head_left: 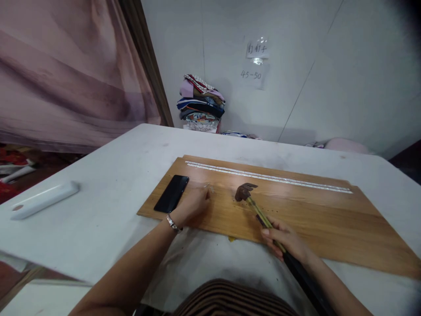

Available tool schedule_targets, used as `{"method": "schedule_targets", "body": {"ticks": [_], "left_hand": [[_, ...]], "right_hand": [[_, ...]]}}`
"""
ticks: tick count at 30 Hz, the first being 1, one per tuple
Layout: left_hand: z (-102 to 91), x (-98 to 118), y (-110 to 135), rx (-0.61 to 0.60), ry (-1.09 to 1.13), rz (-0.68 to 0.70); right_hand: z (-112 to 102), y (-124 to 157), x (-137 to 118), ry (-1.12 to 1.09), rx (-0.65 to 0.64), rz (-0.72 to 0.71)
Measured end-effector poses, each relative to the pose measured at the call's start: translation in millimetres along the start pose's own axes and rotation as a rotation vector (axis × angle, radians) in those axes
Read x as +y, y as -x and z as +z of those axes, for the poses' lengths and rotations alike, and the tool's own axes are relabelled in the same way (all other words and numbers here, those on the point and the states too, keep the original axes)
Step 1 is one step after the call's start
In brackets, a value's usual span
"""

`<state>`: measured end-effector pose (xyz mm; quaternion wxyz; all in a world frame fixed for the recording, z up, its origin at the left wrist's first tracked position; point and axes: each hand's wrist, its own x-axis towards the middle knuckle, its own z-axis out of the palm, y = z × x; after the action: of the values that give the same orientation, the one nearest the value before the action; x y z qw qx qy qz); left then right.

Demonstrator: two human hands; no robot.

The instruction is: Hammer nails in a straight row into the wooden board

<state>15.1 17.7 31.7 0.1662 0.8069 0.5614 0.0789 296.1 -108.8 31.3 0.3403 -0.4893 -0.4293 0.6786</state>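
Note:
My right hand is wrapped round the yellow and black handle of a claw hammer. The hammer's dark, rusty head hovers over or rests on a wooden board; I cannot tell which. Small dark marks dot the wood near the head. On the board's left part, my left hand is closed, its fingers curled down beside a few thin silvery nails. Whatever its fingertips hold is hidden. A black phone lies flat on the board, just left of that hand.
Two pale strips run along the board's far side. The board lies on a white table, with a long white plastic object at the left. Folded clothes are stacked behind the table by the wall. A pink curtain hangs on the left.

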Motion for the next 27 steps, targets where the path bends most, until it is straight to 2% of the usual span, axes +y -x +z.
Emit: {"method": "schedule_targets", "body": {"ticks": [5,14,19,27], "left_hand": [[8.5,6,6,0.086,0.224,0.018],[42.4,2,12,0.33,0.504,0.001],[48.9,0,11,0.341,0.565,-0.033],[51.4,-2,10,0.329,0.542,-0.019]], "right_hand": [[0,-5,4,-0.007,-0.009,0.004],[1,-1,-8,0.013,0.024,0.014],[3,-1,-7,0.023,0.019,0.013],[8,-6,-1,-0.001,0.012,0.015]]}}
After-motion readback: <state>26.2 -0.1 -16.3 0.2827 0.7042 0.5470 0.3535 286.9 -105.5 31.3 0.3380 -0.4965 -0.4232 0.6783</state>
